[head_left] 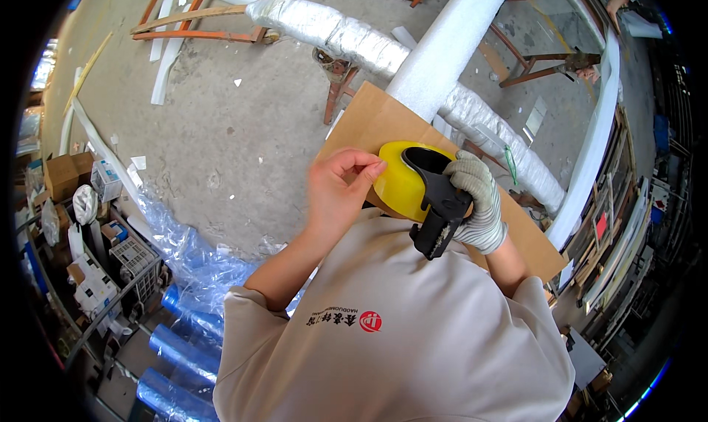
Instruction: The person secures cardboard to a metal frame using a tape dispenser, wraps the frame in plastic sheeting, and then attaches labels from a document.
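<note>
A wide roll of yellow packing tape [402,188] sits on a black tape dispenser [442,219] in front of my chest. My right hand [478,201], in a striped grey-white work glove, is wrapped round the dispenser. My bare left hand [341,185] is closed in a pinch, thumb and forefinger together at the roll's left edge. Any loose tape end between them is too small to make out. Beneath the roll and both hands lies a flat brown cardboard sheet [380,112], and a white foam-wrapped length [450,46] extends away from its far edge.
A long piece in silvery wrap [332,31] crosses beyond the cardboard on rusty metal trestles [332,90]. Blue film rolls [181,352] and a cart of boxes [96,282] stand at the left. Long strips and panels [608,208] lean along the right; another person's hand [616,5] shows far right.
</note>
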The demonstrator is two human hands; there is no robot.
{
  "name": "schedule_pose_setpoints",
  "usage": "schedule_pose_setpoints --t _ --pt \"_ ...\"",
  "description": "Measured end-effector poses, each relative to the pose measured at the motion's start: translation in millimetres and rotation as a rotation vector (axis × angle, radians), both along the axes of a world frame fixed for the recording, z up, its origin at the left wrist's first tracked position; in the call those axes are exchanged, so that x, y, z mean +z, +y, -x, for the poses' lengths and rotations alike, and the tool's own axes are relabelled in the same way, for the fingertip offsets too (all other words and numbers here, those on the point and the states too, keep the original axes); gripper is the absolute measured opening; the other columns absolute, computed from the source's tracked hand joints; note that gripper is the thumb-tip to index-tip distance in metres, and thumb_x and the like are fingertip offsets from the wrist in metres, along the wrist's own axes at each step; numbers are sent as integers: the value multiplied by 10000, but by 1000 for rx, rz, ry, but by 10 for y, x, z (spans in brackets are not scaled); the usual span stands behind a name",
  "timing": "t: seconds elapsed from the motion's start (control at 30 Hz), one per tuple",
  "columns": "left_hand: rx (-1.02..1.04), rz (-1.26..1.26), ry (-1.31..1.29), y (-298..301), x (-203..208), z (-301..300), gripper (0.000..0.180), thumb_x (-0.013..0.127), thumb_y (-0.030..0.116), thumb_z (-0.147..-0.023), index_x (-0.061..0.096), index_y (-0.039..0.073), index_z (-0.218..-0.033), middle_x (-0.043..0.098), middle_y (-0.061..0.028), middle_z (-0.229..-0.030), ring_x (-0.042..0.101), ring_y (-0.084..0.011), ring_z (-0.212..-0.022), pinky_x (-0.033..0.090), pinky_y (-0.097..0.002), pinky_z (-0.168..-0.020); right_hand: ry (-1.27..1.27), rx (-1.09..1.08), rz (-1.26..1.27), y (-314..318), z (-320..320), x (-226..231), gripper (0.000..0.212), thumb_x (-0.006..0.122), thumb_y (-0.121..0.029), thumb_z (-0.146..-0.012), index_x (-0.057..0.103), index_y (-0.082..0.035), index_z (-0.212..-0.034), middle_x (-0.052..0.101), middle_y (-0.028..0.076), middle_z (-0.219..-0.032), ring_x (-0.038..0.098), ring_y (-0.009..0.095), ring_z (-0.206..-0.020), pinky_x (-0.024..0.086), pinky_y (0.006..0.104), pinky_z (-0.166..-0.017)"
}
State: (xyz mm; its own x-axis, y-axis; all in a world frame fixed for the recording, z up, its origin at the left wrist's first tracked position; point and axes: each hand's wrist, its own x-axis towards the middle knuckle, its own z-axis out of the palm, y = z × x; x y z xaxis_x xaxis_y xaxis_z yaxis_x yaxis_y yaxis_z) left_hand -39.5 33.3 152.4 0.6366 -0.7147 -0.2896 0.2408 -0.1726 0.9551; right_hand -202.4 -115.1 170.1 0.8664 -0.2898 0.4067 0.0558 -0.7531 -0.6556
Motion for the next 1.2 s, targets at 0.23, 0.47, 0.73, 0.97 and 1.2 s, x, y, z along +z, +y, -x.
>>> schedule_pose_setpoints --t 0.23,0.47,0.73,0.97,1.2 --pt "-46 42 -67 -16 -120 50 25 576 -26 -800 557 -29 -815 539 -43 -839 517 -96 -778 424 -210 -714 25 -13 -45 -21 31 -27 523 738 -120 -595 452 -54 -1027 546 157 -937 547 312 -894 363 467 -931" --pt "-226 187 -142 96 -124 71 74 577 -44 -782 548 -25 -847 530 -45 -888 503 -108 -804 418 -224 -734 17 -110 -170 -44 92 -125 577 769 -150 -568 448 -61 -1040 525 129 -952 535 275 -881 399 397 -865" --pt "34 161 -27 20 -170 42 230 666 -9 -724 614 -20 -947 574 -56 -906 520 -107 -788 435 -227 -725 -7 -117 -28 30 37 -119 569 774 -153 -559 453 -47 -1017 534 141 -924 544 299 -856 439 395 -803" --pt "146 216 242 -29 -172 73 158 649 -59 -734 640 -37 -891 588 -53 -888 542 -98 -755 460 -207 -696 4 -82 34 28 20 -134 629 806 -221 -542 449 -69 -1038 547 162 -972 546 311 -922 399 442 -885" --pt "149 210 205 -16 -180 59 83 628 -56 -758 638 -46 -840 584 -64 -879 550 -107 -759 460 -212 -688 -4 -65 75 44 -27 -117 553 773 -145 -559 453 -50 -1000 544 158 -936 545 317 -880 420 435 -856"
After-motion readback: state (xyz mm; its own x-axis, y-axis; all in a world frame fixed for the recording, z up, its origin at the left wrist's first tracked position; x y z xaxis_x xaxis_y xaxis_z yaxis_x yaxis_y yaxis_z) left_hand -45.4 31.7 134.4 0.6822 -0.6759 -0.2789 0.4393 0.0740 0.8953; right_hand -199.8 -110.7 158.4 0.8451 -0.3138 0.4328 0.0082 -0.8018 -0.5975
